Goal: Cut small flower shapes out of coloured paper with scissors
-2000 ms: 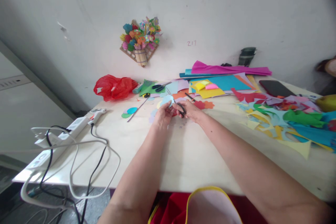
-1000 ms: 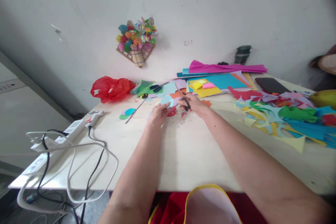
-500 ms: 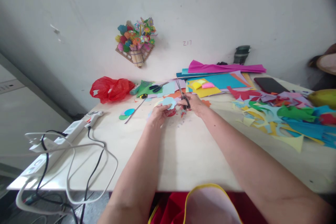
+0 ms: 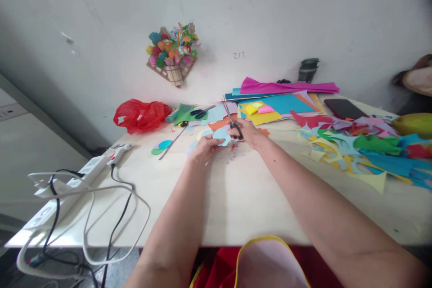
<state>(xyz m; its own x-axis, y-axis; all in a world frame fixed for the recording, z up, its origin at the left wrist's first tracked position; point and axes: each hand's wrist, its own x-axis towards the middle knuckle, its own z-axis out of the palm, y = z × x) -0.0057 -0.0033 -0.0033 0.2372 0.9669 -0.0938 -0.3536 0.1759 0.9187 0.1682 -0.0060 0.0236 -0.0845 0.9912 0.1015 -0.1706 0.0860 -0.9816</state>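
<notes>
The tabletop [image 4: 270, 207], pale and broad, carries all the working material. At its right side lies a loose heap of paper scraps [image 4: 373, 141] in many colours; at the back, against the wall, stacked sheets [image 4: 293, 104] lie beneath a magenta roll [image 4: 286, 86]. A crumpled red plastic bag [image 4: 143, 114] rests at the back left.

Both hands are near the middle of the tabletop. The right hand [image 4: 249, 132] has its grip closed about the handles of a pair of scissors [image 4: 239, 131]; the blades point away from the person, slightly parted, their tips clear of the held paper. The left hand [image 4: 204, 147] pinches a rounded light blue paper piece [image 4: 221, 134] by its near left edge, thumb on top. The piece sits just beside the right fingers — contact between them cannot be confirmed.

Assessment of handling: the paper piece is probably very light, thin and flexible, liable to crease or tear under a hard pinch; a light hold near the rim should serve. The scissors appear stiff and heavier than the paper — best taken by the handle loops.

Small red bits [image 4: 233, 146] lie just below the piece.
</notes>
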